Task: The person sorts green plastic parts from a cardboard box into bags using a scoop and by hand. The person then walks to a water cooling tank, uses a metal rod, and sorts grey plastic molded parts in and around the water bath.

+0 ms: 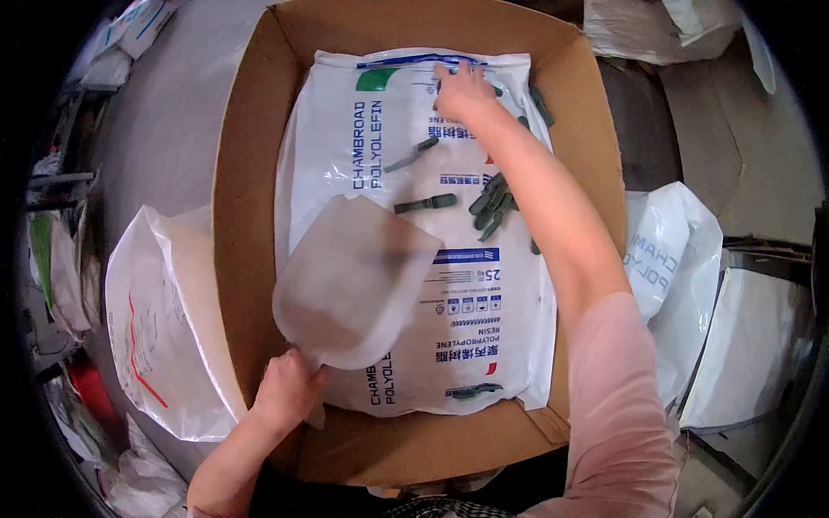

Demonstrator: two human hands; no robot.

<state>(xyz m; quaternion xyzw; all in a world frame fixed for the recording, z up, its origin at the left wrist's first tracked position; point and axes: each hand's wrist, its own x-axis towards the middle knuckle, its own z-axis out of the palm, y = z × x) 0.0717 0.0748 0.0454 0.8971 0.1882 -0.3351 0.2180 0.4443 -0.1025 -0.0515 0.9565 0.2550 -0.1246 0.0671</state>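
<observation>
Cardboard box (419, 457) frames white sack (332, 129); left hand (289, 388) grips scoop (354, 281) (right hand (466, 93): grip unclear).

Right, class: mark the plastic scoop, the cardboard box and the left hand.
Plastic scoop (350, 285): head view, middle of its pan.
Cardboard box (246, 216): head view, its left wall.
Left hand (287, 390): head view, back of the hand.

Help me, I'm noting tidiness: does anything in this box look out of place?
Mildly, yes: dark green pieces lie scattered on the white printed bag in the cardboard box. Some are heaped beside the right forearm, others lie singly. Loose and uncollected, they look spilled, though that may be intended.
</observation>
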